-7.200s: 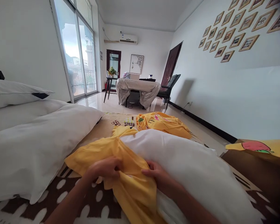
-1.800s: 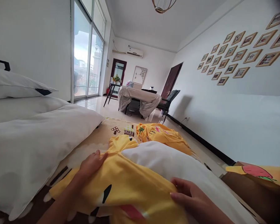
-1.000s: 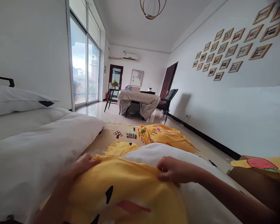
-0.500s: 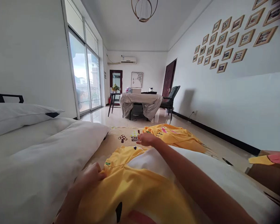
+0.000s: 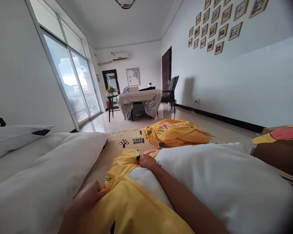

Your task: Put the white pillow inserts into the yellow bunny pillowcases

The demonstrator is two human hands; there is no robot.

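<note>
A yellow printed pillowcase (image 5: 130, 204) spreads across the near middle, partly over a white pillow (image 5: 146, 182). My left hand (image 5: 90, 193) is closed on the case's left edge, its fingers curled into the cloth. At the far edge of the case, my right hand (image 5: 147, 161) pinches the fabric, with the forearm crossing over the white filling. A large white pillow (image 5: 210, 175) lies right of that arm; whether it joins the white part under the case is hidden by the arm. Beyond it lies a crumpled yellow printed cloth (image 5: 178, 131).
White pillows (image 5: 46, 169) are stacked on the left. A beige patterned blanket (image 5: 117, 138) lies beneath. At the right is a brown box (image 5: 275, 159) with yellow and pink cloth on top. A covered table (image 5: 139, 95) and black chair (image 5: 171, 92) stand farther back.
My right hand has drawn back toward me and now pinches the case's far edge. My left hand keeps its hold, slightly lower in view. The camera has turned and tilted down.
</note>
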